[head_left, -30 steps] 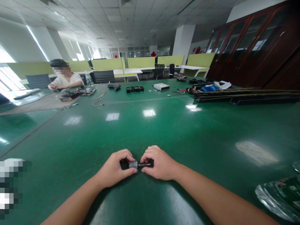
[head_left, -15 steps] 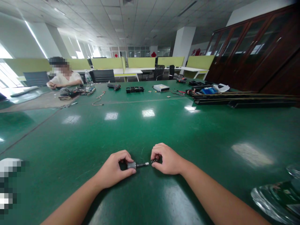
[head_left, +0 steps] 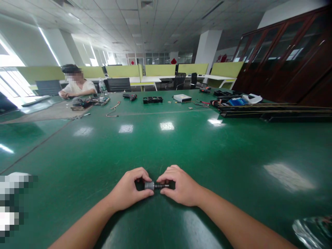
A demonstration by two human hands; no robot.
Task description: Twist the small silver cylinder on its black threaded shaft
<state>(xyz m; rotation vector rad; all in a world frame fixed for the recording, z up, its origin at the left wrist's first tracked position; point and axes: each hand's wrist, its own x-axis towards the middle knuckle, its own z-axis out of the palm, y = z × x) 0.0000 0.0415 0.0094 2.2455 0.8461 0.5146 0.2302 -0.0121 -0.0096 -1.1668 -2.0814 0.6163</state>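
My left hand (head_left: 127,192) is closed around a grey metal cylinder (head_left: 149,185), thumb below and fingers above. From the cylinder's right end a thin metal shaft (head_left: 166,185) points right, lying level. Around the shaft sits a small dark coil spring (head_left: 158,186), close against the cylinder. My right hand (head_left: 185,188) pinches at the spring with thumb and fingertips, the shaft's end reaching in between them. Both hands are low over the green tabletop (head_left: 160,148). The fingers partly cover the cylinder and the spring.
Across the table lie a power drill (head_left: 130,97), a black tray-like part (head_left: 153,99), a white box (head_left: 182,98) and long dark rails (head_left: 241,112). A person (head_left: 77,86) sits at the far left. A clear plastic bottle (head_left: 315,228) is at the lower right.
My right hand has moved left toward the left hand, bringing the spring over the shaft. Before, spring and shaft tip were apart. The view has shifted slightly.
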